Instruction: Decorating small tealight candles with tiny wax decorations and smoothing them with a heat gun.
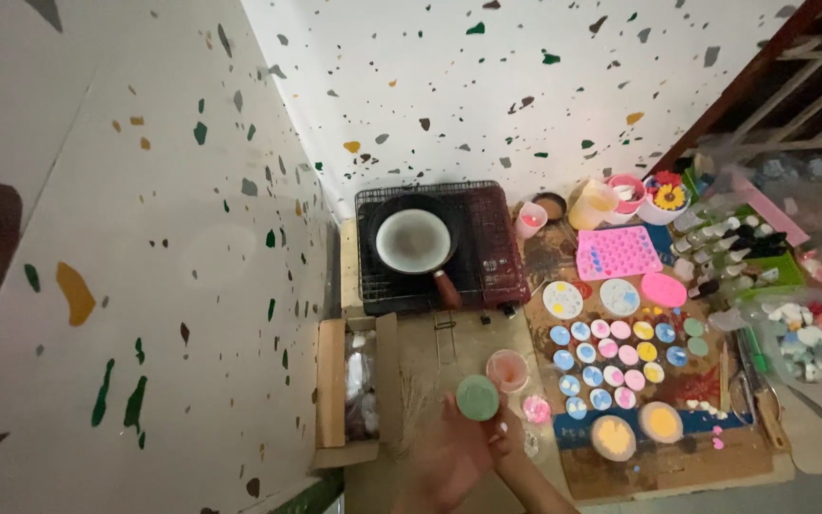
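Note:
My right hand (pixel 457 459) reaches in from the bottom of the view and holds up a small round green disc (pixel 478 397) at the fingertips. Just beyond the disc a pink cup (pixel 508 369) stands on the floor, and a small pink flower-shaped piece (pixel 536 409) lies to its right. Rows of small round coloured discs (pixel 620 357) are laid out on a cardboard mat (pixel 744 462) to the right of the hand. My left hand is not in view.
A pan with a wooden handle (pixel 413 240) sits on a black wire rack (pixel 492 247) against the speckled wall. A pink silicone mould (pixel 617 251), cups, a tray of small bottles (pixel 730 247) and two yellow-filled rounds (pixel 614 436) lie right. An open cardboard box (pixel 332 390) stands left.

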